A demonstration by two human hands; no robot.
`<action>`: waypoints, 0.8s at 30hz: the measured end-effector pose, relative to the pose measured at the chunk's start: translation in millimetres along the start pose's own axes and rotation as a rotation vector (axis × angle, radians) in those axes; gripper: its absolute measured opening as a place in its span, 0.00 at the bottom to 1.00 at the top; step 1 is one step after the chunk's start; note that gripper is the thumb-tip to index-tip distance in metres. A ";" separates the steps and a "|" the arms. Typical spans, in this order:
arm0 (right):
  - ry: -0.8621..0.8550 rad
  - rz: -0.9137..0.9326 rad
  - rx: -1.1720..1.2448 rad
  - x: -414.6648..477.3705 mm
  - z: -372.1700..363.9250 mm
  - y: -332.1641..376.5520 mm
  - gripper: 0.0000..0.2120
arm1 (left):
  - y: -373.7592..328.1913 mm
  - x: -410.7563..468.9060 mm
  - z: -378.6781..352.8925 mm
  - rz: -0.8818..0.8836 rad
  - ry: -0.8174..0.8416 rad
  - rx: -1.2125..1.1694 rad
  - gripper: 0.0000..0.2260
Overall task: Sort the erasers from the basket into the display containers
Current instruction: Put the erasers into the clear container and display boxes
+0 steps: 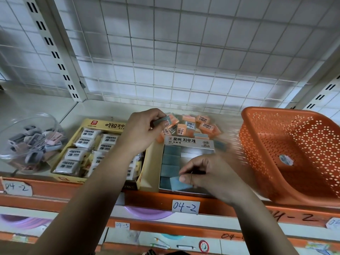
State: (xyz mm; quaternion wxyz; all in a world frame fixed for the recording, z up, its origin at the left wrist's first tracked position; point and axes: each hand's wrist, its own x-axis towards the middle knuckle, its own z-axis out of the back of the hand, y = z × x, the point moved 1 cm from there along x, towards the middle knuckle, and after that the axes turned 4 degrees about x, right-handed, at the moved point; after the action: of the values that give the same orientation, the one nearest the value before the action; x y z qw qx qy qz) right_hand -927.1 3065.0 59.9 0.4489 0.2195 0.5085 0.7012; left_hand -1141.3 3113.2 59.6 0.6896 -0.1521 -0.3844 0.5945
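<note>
Pinching a flat blue-grey eraser (176, 183) in my right hand (209, 173), I hold it at the near end of the grey cardboard display box (189, 143); my left hand (143, 133) grips another grey eraser (161, 120) by the far orange-wrapped pile (204, 124).

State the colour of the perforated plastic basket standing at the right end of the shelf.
The basket is orange, and it shows best in the head view.

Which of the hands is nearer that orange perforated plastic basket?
Right. The right hand sits just left of the orange perforated plastic basket, over the silver box; the left hand is farther left.
</note>
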 end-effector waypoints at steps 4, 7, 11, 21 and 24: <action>-0.042 -0.031 -0.043 0.8 -3.8 1.8 0.02 | 0.6 -0.2 -0.2 -0.003 0.000 0.018 0.03; -0.057 -0.044 -0.075 1.6 -7.6 1.7 0.04 | 0.1 -0.4 -0.4 -0.005 0.007 0.031 0.03; -0.096 -0.063 -0.157 4.2 -13.7 -1.7 0.10 | -0.3 -0.6 0.1 -0.016 0.007 0.040 0.04; -0.120 -0.021 -0.298 7.5 -22.7 1.2 0.17 | -1.5 -1.8 0.8 -0.021 0.000 0.022 0.04; -0.111 -0.018 -0.282 7.4 -23.2 0.8 0.17 | -1.7 -2.2 1.3 -0.025 0.000 0.014 0.04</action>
State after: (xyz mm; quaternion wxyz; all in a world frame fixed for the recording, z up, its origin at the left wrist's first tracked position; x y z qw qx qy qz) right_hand -948.9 3059.3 50.5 0.5087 0.1881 0.3814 0.7486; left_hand -1141.0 3110.4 60.8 0.6979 -0.1424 -0.3823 0.5887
